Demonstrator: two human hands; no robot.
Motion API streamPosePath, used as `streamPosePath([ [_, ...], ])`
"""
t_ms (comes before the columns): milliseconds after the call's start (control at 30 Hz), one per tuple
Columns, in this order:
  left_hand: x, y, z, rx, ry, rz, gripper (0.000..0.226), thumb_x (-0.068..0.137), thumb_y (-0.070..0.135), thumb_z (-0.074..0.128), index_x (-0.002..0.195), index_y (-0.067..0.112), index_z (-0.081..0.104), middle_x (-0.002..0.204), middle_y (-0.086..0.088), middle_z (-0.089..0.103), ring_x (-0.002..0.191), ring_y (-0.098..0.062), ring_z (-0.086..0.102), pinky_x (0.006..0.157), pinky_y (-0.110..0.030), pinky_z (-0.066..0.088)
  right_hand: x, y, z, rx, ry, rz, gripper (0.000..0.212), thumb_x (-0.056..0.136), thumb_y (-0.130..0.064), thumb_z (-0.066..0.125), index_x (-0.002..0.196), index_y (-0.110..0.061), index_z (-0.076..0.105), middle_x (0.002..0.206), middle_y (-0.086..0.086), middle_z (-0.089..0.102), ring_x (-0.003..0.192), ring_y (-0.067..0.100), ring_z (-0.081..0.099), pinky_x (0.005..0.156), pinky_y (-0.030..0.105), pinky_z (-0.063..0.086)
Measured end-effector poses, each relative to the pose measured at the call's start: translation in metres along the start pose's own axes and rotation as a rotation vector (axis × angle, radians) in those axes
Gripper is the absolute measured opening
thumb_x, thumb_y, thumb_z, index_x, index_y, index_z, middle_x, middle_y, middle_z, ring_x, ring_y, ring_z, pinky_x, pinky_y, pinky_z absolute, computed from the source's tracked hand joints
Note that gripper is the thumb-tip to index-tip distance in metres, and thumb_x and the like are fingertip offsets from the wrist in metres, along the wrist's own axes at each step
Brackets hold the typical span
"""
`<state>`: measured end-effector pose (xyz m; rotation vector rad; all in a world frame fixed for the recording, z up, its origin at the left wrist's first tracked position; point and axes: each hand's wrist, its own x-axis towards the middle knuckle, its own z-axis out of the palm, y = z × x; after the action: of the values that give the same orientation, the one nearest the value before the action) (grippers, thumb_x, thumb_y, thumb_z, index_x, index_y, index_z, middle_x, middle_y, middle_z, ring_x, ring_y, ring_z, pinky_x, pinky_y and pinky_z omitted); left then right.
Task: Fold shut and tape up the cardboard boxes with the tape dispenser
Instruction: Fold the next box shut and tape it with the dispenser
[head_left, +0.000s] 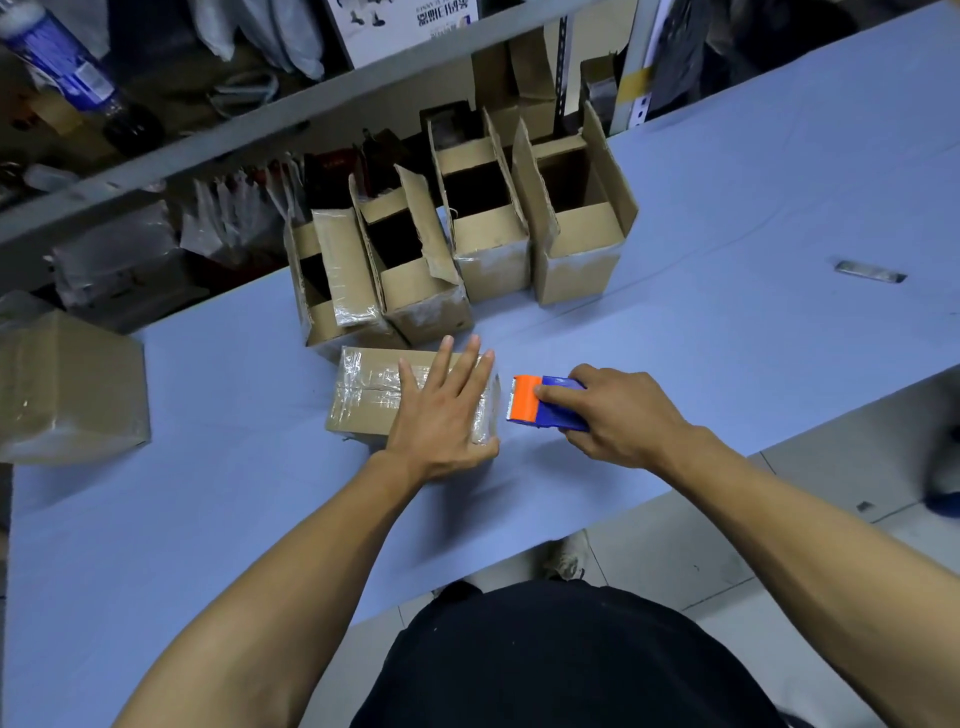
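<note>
On the counter (727, 218), the left hand (441, 415) presses spread fingers flat on the taped cardboard box (363, 395), likely light, slick-topped; right hand (618, 415) grips the tape dispenser (540, 402) just beside.

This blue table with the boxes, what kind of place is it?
Probably a small packing or shipping workroom: open brown cardboard boxes lined up, an orange-and-blue tape dispenser in hand, cluttered grey metal shelving behind.

Left hand (441, 410) flat on taped box (363, 395) (right hand (618, 415) grips dispenser (540, 402)).

Open boxes (457, 244) behind; bare table (753, 218) right.
</note>
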<state>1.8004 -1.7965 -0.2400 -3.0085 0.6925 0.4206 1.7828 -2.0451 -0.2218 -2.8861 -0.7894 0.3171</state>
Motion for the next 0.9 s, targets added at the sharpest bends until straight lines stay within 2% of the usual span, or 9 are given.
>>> streamPosePath([
  [133,0.001,0.002,0.001,0.003,0.008,-0.001,0.099,0.08,0.064,0.048,0.158,0.02,0.008,0.166,0.0,-0.003,0.152,-0.029,-0.007,0.106,-0.075,0.014,0.027,-0.033,-0.026,-0.123,-0.099,0.076,0.037,0.088,-0.029,0.055,0.124,-0.031,0.054,0.101,0.006,0.056,0.077,0.029,0.054,0.061,0.03,0.032],
  [267,-0.001,0.003,0.003,0.021,-0.028,-0.004,0.105,0.077,0.076,0.035,0.158,0.019,-0.001,0.166,-0.001,-0.011,0.151,-0.03,-0.014,0.107,-0.076,0.009,0.047,-0.062,-0.028,-0.256,-0.272,0.048,0.03,0.088,-0.026,0.06,0.118,-0.021,0.059,0.11,0.008,0.06,0.095,0.029,0.062,0.067,0.031,0.034],
  [500,0.001,-0.009,-0.014,-0.211,-0.18,0.014,0.122,0.069,0.092,0.041,0.156,0.026,-0.012,0.16,0.006,-0.03,0.148,-0.02,-0.027,0.111,-0.066,-0.012,0.044,-0.044,-0.009,-0.052,-0.174,0.249,0.037,0.084,-0.03,0.056,0.121,-0.032,0.057,0.094,0.003,0.051,0.084,0.03,0.061,0.061,0.029,0.031],
  [567,0.003,-0.02,-0.022,-0.25,-0.187,0.017,0.1,0.079,0.086,0.031,0.157,0.033,-0.001,0.164,0.005,-0.016,0.152,-0.017,-0.01,0.115,-0.063,-0.001,0.043,-0.039,-0.01,0.002,-0.129,0.279,0.04,0.085,-0.032,0.057,0.125,-0.035,0.056,0.097,0.003,0.054,0.087,0.031,0.062,0.062,0.029,0.032],
  [633,0.005,-0.029,-0.029,-0.144,-0.067,0.049,0.071,0.091,0.066,0.024,0.156,0.038,0.014,0.165,0.001,0.013,0.146,-0.02,0.018,0.11,-0.05,0.021,0.04,-0.032,-0.01,0.087,-0.097,0.325,0.047,0.085,-0.034,0.058,0.131,-0.039,0.054,0.103,0.002,0.057,0.091,0.03,0.062,0.064,0.029,0.036],
  [700,0.006,-0.034,-0.032,-0.072,0.008,0.048,0.059,0.098,0.057,0.031,0.153,0.037,0.027,0.149,0.0,0.042,0.129,-0.026,0.038,0.097,-0.041,0.031,0.035,-0.025,-0.013,0.209,-0.07,0.383,0.054,0.084,-0.036,0.06,0.137,-0.043,0.05,0.109,0.0,0.06,0.098,0.027,0.061,0.069,0.029,0.038],
  [767,0.005,-0.036,-0.028,-0.142,0.009,-0.058,0.057,0.095,0.06,0.042,0.144,0.032,0.041,0.131,-0.003,0.055,0.117,-0.029,0.048,0.092,-0.039,0.038,0.032,-0.021,-0.016,0.341,-0.04,0.416,0.057,0.081,-0.039,0.064,0.136,-0.047,0.05,0.115,-0.005,0.063,0.105,0.023,0.059,0.075,0.03,0.04],
  [833,-0.004,-0.035,-0.02,-0.373,0.018,-0.25,0.049,0.088,0.066,0.051,0.115,0.026,0.057,0.114,-0.005,0.062,0.108,-0.03,0.055,0.082,-0.038,0.043,0.03,-0.02,-0.021,0.476,0.032,0.433,0.058,0.078,-0.041,0.069,0.133,-0.049,0.053,0.124,-0.012,0.064,0.111,0.019,0.058,0.084,0.032,0.044],
  [900,-0.015,-0.031,-0.006,-0.557,0.042,-0.416,0.047,0.086,0.069,0.052,0.087,0.022,0.05,0.098,-0.007,0.064,0.097,-0.032,0.058,0.069,-0.037,0.04,0.031,-0.021,-0.028,0.601,0.098,0.413,0.059,0.074,-0.044,0.074,0.13,-0.049,0.056,0.129,-0.019,0.062,0.115,0.014,0.057,0.094,0.036,0.047],
])
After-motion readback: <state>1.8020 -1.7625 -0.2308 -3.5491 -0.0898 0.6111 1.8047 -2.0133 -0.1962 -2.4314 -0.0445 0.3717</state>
